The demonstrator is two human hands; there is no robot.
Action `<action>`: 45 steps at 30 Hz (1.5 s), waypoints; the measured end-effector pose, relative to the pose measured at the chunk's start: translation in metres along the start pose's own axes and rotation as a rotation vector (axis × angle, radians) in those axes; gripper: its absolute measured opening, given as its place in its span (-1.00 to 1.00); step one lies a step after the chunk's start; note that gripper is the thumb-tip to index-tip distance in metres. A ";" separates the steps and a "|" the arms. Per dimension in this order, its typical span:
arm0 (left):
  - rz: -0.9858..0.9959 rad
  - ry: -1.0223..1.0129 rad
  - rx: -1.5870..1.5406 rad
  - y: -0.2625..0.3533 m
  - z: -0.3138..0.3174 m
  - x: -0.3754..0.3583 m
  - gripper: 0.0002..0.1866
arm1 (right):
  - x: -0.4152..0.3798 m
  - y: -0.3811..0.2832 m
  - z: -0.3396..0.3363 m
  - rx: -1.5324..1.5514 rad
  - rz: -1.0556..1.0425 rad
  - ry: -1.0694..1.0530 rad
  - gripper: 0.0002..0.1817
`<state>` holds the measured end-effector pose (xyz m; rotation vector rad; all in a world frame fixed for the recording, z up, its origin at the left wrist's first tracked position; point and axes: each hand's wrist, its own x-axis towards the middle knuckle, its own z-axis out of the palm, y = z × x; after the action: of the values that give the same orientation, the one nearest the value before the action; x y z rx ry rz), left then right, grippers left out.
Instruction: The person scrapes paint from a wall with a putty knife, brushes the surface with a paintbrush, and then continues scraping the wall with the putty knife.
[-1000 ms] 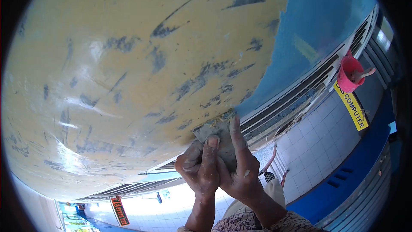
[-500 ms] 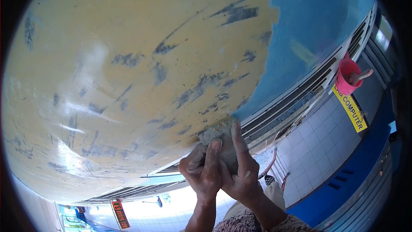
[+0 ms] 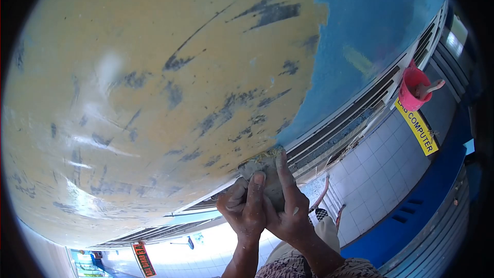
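Note:
Both my hands press a grey, putty-smeared scraper pad (image 3: pixel 263 167) against the lower edge of a ceiling panel coated in yellowish filler (image 3: pixel 154 98). My left hand (image 3: pixel 243 207) grips the pad from below with its fingers curled. My right hand (image 3: pixel 289 211) holds the same pad, its index finger stretched up along it. Dark blue-grey streaks show through the filler. To the right the ceiling is bare blue paint (image 3: pixel 370 15).
A pink bucket (image 3: pixel 413 90) with a tool handle sticking out hangs at the right by louvred vents (image 3: pixel 355 113). A yellow sign reading "LAB COMPUTER" (image 3: pixel 417 133) is on the tiled wall (image 3: pixel 381 175). A red and yellow banner (image 3: pixel 144 258) shows far below.
My hands and the pad stay at the filler's lower edge, shifting only slightly. The view has drifted a little, so the ceiling marks sit further left.

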<state>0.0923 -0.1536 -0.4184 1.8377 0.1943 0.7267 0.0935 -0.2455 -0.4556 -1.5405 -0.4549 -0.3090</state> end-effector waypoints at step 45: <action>0.058 -0.021 -0.080 0.026 0.039 0.006 -0.66 | 0.019 -0.011 -0.033 -0.098 -0.063 0.063 -0.07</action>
<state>0.1130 -0.1921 -0.4008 1.7795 0.0975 0.7445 0.1082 -0.2773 -0.4354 -1.6089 -0.4450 -0.4332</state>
